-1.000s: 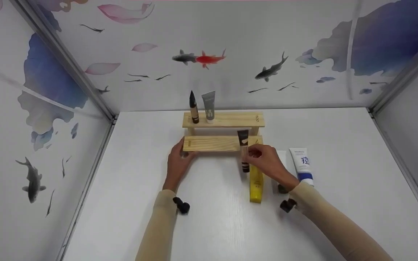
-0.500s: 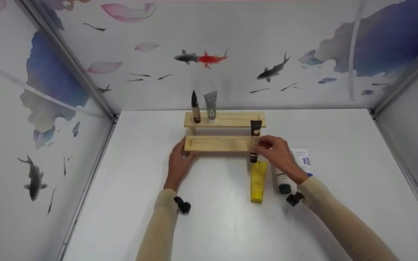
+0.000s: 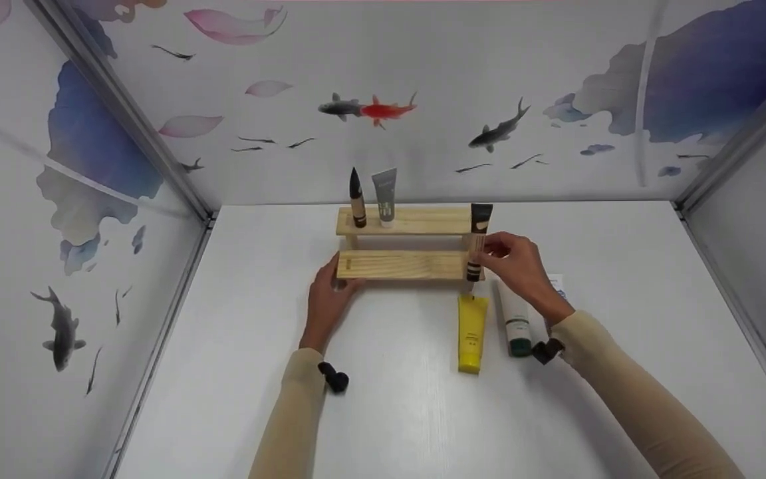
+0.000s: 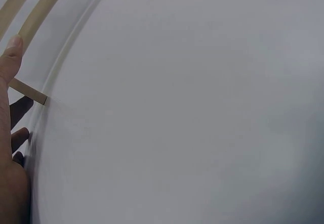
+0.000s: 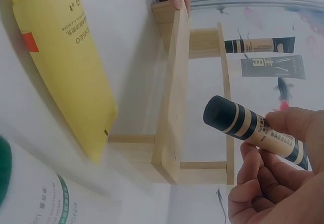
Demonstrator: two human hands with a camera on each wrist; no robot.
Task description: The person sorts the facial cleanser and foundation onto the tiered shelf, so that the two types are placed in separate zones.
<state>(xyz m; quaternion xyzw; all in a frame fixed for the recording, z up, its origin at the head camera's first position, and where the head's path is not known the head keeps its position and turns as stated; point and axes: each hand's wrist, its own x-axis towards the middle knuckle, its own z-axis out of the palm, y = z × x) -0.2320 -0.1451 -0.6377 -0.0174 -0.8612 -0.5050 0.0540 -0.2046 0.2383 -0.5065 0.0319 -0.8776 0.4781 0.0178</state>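
Observation:
In the head view my right hand [image 3: 519,266] pinches a black and beige cosmetic tube [image 3: 478,243], held cap down before the right end of a two-tier wooden rack [image 3: 403,265]. The right wrist view shows thumb and fingers round the tube [image 5: 253,125], its black cap apart from the wood. My left hand [image 3: 330,299] grips the left end of the rack's lower tier, thumb along the front edge in the left wrist view. On the upper tier stand a similar black and beige tube [image 3: 357,199] and a grey tube [image 3: 385,197].
A yellow tube [image 3: 471,332] lies on the white table [image 3: 396,406] in front of the rack. Right of it lies a white tube with a green cap [image 3: 514,322]. Another white tube [image 3: 557,283] is mostly behind my right hand. Printed wall panels [image 3: 436,53] enclose the table.
My right hand has carried the black and beige tube rightward and up, from the lower tier's front to the rack's right end. My left hand has stayed on the rack.

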